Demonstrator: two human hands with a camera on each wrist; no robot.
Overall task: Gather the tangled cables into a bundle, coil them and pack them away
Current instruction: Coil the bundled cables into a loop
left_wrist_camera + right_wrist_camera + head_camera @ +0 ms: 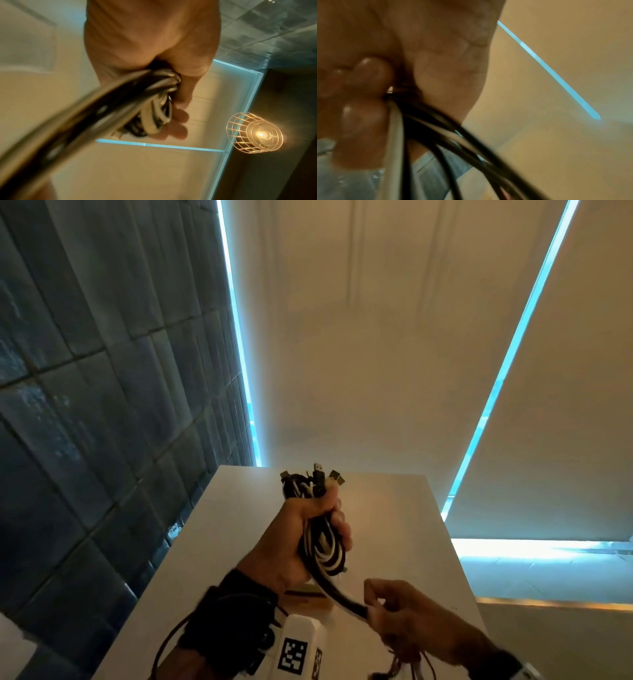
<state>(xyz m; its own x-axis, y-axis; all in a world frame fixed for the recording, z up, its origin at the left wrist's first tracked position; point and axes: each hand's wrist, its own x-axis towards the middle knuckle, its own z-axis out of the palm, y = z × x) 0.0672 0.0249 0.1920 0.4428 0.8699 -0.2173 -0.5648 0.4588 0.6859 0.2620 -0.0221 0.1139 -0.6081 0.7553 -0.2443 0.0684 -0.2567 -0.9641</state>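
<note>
L hand grip clenches 1 cable bundle, R hand pinches its tail.

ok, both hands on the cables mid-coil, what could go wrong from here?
1. The left hand grips the bundle with plug ends sticking out the top; a looser grip could let loops spill.
2. The right hand pinches only the tails; a hard pull may tug strands out of the coil.
3. Loose ends hanging under the right hand could snag while winding.
</note>
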